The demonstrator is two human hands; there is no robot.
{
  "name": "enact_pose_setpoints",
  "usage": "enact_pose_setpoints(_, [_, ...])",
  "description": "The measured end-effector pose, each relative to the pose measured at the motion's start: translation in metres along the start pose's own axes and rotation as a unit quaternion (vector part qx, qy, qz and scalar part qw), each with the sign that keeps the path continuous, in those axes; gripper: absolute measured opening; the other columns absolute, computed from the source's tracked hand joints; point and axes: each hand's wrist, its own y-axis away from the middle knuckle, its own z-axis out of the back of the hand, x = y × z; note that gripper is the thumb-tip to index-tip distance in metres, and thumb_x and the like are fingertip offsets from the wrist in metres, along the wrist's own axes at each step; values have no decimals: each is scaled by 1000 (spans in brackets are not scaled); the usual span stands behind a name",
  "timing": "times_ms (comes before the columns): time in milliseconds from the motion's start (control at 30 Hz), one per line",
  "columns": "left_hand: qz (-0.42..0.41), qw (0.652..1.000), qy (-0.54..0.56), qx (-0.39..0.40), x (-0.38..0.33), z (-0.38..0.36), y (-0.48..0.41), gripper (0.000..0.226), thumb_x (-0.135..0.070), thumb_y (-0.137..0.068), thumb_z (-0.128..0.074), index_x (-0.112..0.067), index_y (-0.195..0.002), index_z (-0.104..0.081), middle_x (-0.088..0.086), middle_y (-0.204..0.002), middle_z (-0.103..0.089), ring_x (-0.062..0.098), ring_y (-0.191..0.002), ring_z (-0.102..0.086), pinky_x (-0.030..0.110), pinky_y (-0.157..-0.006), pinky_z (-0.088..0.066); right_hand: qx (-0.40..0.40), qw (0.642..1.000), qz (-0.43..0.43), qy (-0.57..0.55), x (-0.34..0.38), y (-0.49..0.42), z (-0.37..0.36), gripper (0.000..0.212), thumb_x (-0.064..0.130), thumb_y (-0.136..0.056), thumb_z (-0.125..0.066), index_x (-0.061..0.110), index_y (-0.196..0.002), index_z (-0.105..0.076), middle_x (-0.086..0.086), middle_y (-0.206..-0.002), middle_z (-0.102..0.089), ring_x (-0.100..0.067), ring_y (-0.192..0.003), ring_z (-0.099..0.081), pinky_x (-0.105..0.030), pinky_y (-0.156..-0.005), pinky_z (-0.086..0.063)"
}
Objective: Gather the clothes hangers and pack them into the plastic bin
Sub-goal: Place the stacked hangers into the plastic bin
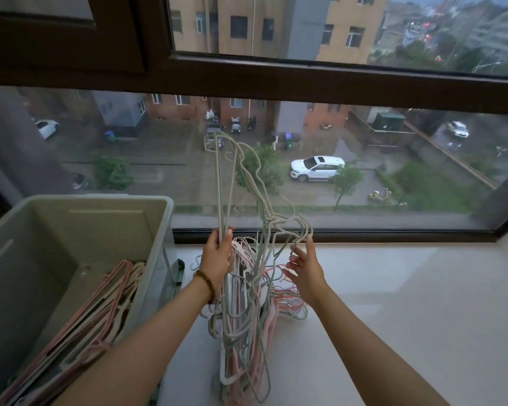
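Upper-floor flat: wide sill point(393, 288) under brown-framed window point(276, 80), apartment blocks point(346, 24) and parked car point(317, 168) down below, laundry hangers point(246, 317) piled.

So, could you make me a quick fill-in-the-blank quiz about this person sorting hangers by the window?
1. The left hand grips a bundle of hangers; its wrist wears a beaded ____.
2. The plastic bin already holds white and ____ hangers.
3. The bin stands on the person's ____ side.
4. Outside the window, the parked car is ____.
Missing words: bracelet; pink; left; white.
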Motion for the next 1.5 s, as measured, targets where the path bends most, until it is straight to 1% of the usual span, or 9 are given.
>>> enact_pose_setpoints(267, [16,999,33,-36,7,-29,-10,16,-31,-97,-42,-17,-101,-49,-4,-55,-28,3,-35,-25,15,-34,-25,44,992,12,116,-6,-2,7,65,65,-89,-35,9,-101,-66,-4,-71,-60,-20,-76,-59,-33,-79,-48])
enact_pose_setpoints(500, [43,997,49,-29,9,-26,-12,12,-32,-96,-43,-22,-94,-49,-5,-55,-26,3,-35,-21,14,-33,-23,-75,980,84,163,0,2,13,45,49,-90,-53,13,-113,-37,-9,-87,-54,-20,-75,-54,-32,-73,-49])
enact_pose_setpoints(667, [8,999,37,-1,-12,-25,-10,13,-32,-96,-44,-23,-98,-53,-4,-57,-27,6,-41,-23,14,-35,-26,-163,923,228,262,5,16,3,45,41,-83,-67,11,-94,-36,-3,-80,-41,-18,-67,-41,-26,-60,-39])
enact_pose_setpoints(767, [-7,1000,22,12,-30,-23,-5,15,-33,-97,-43,-22,-102,-53,-5,-56,-27,6,-42,-24,15,-36,-27,-93,927,251,265,13,25,-16,38,45,-82,-65,11,-93,-50,-2,-82,-50,-16,-72,-46,-27,-66,-42])
enact_pose_setpoints(933, [-7,996,85,35,-63,-11,8,16,-28,-97,-43,-16,-105,-49,-7,-50,-31,2,-34,-26,14,-32,-24,113,977,68,167,33,45,-64,49,50,-90,-51,13,-123,-51,-7,-115,-64,-19,-103,-63,-29,-82,-52])
enact_pose_setpoints(1067, [-1,995,86,52,-86,16,19,19,-29,-97,-43,-14,-108,-48,-6,-53,-33,2,-34,-28,13,-33,-26,135,985,81,73,47,67,-105,38,35,-91,-57,9,-118,-48,-9,-96,-65,-21,-75,-65,-34,-71,-54])
enact_pose_setpoints(1233, [-39,997,22,69,-111,72,34,19,-30,-97,-40,-21,-110,-52,-4,-57,-34,1,-35,-30,12,-33,-27,110,980,131,104,39,97,-161,21,23,-94,-56,6,-103,-47,-5,-61,-51,-17,-44,-52,-31,-48,-50])
enact_pose_setpoints(1400, [-134,970,-203,-16,-124,162,43,34,-27,-98,-40,-44,-126,-30,-1,-69,-52,6,-52,-45,18,-49,-36,168,967,146,126,3,143,-229,10,7,-96,-48,5,-87,-44,-12,-61,-58,-20,-45,-62,-32,-51,-57])
enact_pose_setpoints(1500, [-161,942,-292,-31,-123,221,48,34,-20,-99,-37,-30,-132,-37,-3,-76,-55,7,-63,-50,21,-60,-42,210,962,131,112,-30,160,-269,13,-4,-93,-45,6,-101,-40,-13,-73,-64,-18,-47,-65,-29,-51,-56])
